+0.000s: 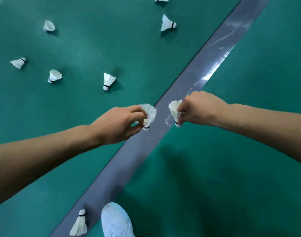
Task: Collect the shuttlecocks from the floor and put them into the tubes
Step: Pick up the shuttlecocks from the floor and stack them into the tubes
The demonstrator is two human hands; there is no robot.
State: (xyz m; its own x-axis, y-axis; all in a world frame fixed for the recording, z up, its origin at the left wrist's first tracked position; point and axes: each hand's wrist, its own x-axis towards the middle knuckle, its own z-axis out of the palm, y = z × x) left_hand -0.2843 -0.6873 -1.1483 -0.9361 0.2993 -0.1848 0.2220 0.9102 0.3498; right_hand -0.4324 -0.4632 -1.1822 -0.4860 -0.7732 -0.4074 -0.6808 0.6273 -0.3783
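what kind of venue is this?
Probably an indoor badminton court: green sports flooring, a grey court line, and white feather shuttlecocks scattered about, such as one lying beyond the hands.

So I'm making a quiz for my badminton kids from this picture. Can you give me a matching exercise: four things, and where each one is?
Things:
1. left hand
2. right hand
3. white shoe
4. shuttlecock by the shoe

Places or states:
A. lying on the grey line, cork end up
B. bottom edge, on the green floor
C. pinching a shuttlecock over the grey line's left edge
D. holding a shuttlecock, cork end down

Pairs: 1-C, 2-D, 3-B, 4-A
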